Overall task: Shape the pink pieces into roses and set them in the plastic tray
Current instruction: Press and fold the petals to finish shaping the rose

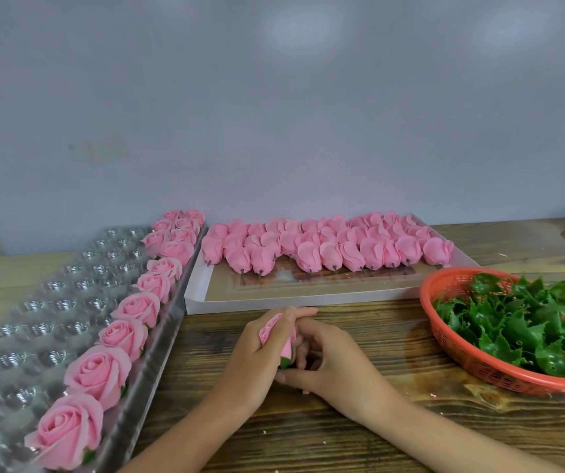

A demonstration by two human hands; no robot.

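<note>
Pink bud (271, 330) gripped in both hands at the table (359, 445).
The left hand (257, 351) wraps the petals, likely to press them into shape. The right hand (337, 367) pinches the green base to steady it. Finished roses (96, 373) line the plastic tray (35, 303) just left, within easy reach.

glossy plastic tray (52, 302), wood-grain table (359, 435)

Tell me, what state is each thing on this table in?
plastic tray: mostly empty, one column filled.
finished roses: open, seated in tray cups.
pink pieces: unshaped, lying in white box.
red basket: holds green leaves.
pink bud: gripped by left hand.
right hand: pinches the bud's green base.
</note>
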